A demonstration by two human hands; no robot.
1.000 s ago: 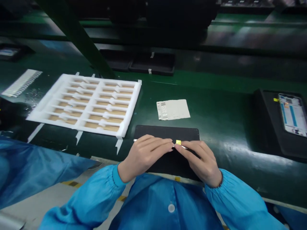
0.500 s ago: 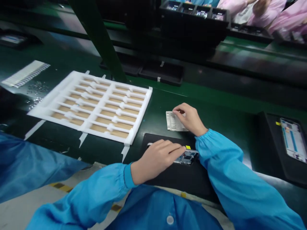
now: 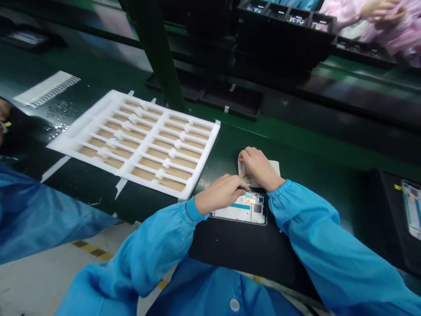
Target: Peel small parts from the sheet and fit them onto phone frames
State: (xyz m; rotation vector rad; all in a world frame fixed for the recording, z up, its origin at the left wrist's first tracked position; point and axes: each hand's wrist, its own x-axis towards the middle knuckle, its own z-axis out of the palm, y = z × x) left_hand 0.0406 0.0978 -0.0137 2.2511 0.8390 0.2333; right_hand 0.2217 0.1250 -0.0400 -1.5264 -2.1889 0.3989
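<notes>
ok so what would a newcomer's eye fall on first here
Probably the large white slotted tray, left of centre on the dark green bench, the boldest shape in view. Next, the silvery phone-like frame on the black mat, with the left hand at its far edge and the right hand over the pale sheet beyond.

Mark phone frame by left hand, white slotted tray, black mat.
Phone frame (image 3: pixel 242 212), head view: inner face.
White slotted tray (image 3: pixel 86 123), head view: left border.
Black mat (image 3: pixel 243 248), head view: bare near part.

Silver rectangular phone housing (image 3: pixel 241 213), blue-striped interior up, lower right of centre; flat off-white strip-lined sheet (image 3: pixel 275 167) just above, partly covered.
</notes>
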